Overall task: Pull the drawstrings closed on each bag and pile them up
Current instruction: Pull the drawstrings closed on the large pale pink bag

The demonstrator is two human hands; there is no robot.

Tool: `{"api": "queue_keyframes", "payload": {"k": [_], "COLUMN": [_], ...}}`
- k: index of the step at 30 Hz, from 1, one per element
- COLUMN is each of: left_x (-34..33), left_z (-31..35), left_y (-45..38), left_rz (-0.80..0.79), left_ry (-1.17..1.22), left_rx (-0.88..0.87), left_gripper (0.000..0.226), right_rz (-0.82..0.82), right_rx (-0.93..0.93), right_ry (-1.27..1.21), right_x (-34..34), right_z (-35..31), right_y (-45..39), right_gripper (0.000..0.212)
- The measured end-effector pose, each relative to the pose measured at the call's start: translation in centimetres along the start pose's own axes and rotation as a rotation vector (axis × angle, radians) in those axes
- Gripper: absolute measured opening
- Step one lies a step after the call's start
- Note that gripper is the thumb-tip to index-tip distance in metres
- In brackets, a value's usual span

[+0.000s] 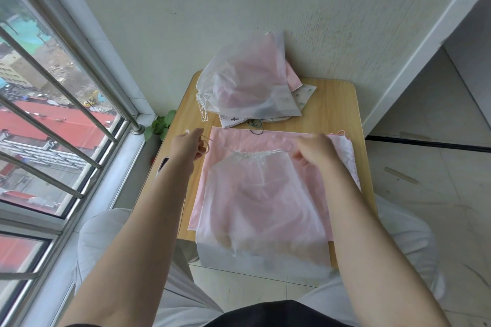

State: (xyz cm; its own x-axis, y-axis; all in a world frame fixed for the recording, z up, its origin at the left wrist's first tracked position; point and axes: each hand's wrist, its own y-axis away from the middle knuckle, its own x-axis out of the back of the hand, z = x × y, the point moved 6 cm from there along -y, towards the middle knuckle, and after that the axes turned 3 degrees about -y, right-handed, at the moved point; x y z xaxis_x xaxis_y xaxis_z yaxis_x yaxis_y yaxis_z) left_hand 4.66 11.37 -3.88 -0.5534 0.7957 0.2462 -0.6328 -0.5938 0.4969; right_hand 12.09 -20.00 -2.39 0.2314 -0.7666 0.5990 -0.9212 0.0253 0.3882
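A translucent white drawstring bag (261, 210) lies in front of me on a pink bag (231, 141), its mouth gathered at the far end. My left hand (187, 145) is pinched on a white drawstring loop (206, 144) left of the bag's mouth. My right hand (316, 150) grips the gathered top edge at the right. At the far side of the small wooden table (337, 111) sits a pile of bags (247, 85), topped by a white translucent one with its cords hanging at the left.
A wall runs behind the table. A barred window (53, 119) fills the left. A green plant (160, 125) peeks up beside the table's left edge. A dark cord (256, 127) lies between the pile and the pink bag. My knees are under the table's near edge.
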Motion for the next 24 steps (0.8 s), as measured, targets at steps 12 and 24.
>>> {"api": "queue_keyframes", "payload": {"k": [12,24], "left_x": [-0.8,-5.8], "left_z": [1.7,0.6], "left_y": [1.1,4.2], "left_rz": [0.02,-0.178], "left_ry": [-0.458,-0.496], "left_rx": [-0.173,-0.179], "left_gripper": [0.054,0.021], "right_rz": [-0.067,-0.063], "right_rx": [0.024,-0.002], "right_ry": [-0.518,-1.013], "right_x": [-4.2,-4.8], "right_z": [-1.6,-4.0], "right_y": [0.5,1.4], "right_gripper": [0.023,0.027]}}
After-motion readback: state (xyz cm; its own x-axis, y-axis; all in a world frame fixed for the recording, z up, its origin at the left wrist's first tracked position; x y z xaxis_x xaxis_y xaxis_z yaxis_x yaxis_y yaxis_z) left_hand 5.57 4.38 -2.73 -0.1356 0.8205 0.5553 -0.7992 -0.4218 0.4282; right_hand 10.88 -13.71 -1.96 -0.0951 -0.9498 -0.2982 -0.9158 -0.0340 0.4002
